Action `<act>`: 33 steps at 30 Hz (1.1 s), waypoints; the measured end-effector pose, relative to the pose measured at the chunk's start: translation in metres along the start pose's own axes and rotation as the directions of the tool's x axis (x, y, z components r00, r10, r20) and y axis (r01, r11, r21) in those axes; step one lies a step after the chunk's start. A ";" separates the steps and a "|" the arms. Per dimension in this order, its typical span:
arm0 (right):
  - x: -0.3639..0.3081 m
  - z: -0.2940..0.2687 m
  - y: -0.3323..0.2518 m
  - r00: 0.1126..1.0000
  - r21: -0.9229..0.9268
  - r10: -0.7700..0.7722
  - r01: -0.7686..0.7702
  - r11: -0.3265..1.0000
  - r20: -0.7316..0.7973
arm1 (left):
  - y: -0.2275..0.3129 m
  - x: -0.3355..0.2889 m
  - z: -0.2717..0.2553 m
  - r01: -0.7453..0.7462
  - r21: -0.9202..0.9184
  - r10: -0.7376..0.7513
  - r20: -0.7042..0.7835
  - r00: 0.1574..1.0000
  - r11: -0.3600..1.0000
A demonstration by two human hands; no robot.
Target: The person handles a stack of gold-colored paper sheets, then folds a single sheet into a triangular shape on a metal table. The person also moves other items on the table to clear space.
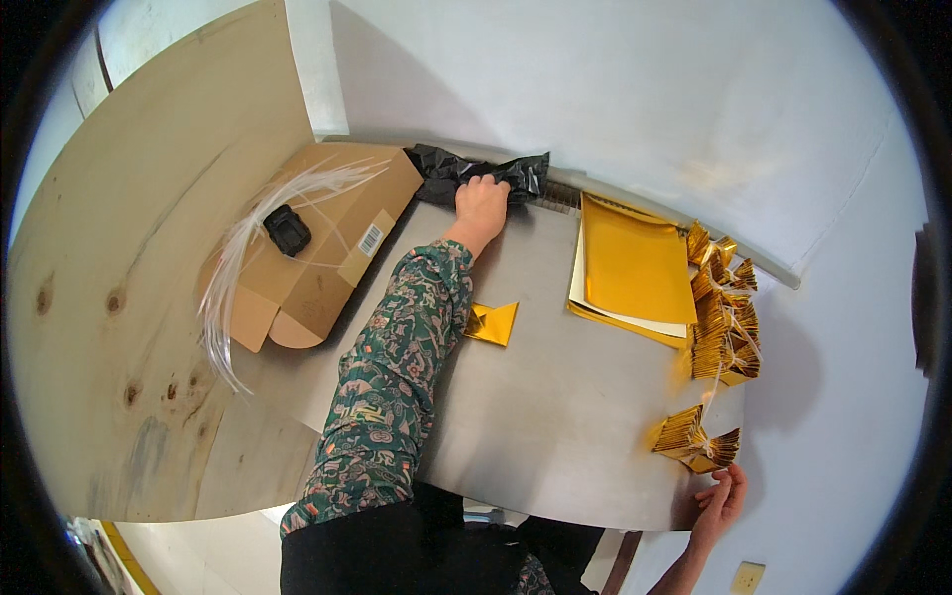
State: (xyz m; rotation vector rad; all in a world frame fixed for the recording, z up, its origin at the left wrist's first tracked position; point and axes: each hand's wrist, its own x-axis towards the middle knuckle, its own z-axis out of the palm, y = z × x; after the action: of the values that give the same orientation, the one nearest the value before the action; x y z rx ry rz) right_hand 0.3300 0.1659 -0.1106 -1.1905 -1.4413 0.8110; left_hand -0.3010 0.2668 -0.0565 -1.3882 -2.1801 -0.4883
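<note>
At the back edge of the metal worktop (555,416), my left hand (482,206) has its fingers closed on a crumpled black plastic bag (531,175). My left forearm, in a patterned green sleeve, stretches across the worktop and partly covers a small folded piece of gold paper (493,324). Down at the front right corner, my right hand (721,504) has its fingers loosely bent and apart. Its fingertips are close to a fanned bundle of folded gold paper (696,441) tied with white string; whether they touch it, I cannot tell.
A stack of gold sheets (640,263) lies at the back right. Beside it runs a row of tied gold paper bundles (726,332) along the wall. On the left, a cardboard box (332,233) carries white plastic strands (233,268) and a small black object (287,230), beside a wooden panel (149,268).
</note>
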 end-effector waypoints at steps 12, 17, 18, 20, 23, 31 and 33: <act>0.000 0.000 0.002 1.000 0.038 -0.014 0.013 0.999 0.008 | 0.015 0.000 -0.041 -0.198 -0.332 0.110 -0.266 0.958 0.922; -0.008 0.005 -0.015 0.999 0.094 0.049 -0.047 0.994 -0.018 | 0.024 -0.020 -0.045 -0.275 -0.312 0.270 -0.059 0.961 0.910; -0.008 0.005 -0.020 0.998 0.063 0.064 -0.063 0.996 -0.009 | 0.026 -0.024 -0.046 -0.271 -0.273 0.285 0.016 0.958 0.923; -0.010 0.007 -0.027 0.995 0.153 0.100 -0.099 0.983 0.004 | 0.027 -0.031 -0.053 -0.210 -0.282 0.275 0.217 0.936 0.936; -0.009 0.009 -0.034 0.996 0.165 0.082 -0.084 0.983 0.014 | 0.043 -0.039 -0.067 -0.323 -0.172 0.332 0.025 0.943 0.931; 0.000 0.002 -0.048 0.970 -0.005 0.038 -0.038 0.999 0.240 | 0.146 -0.092 -0.137 -0.193 -0.741 0.624 0.361 0.693 0.643; 0.004 0.003 -0.054 0.960 -0.065 0.057 -0.041 0.997 0.276 | 0.175 -0.125 -0.150 -0.153 -0.853 0.791 0.376 0.482 0.499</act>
State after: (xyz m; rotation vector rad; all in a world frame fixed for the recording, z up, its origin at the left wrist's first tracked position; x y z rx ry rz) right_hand 0.3137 0.1550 -0.0600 -1.1952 -1.6781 1.0077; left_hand -0.0650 0.1659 -0.0036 -3.1239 -1.8791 -0.6509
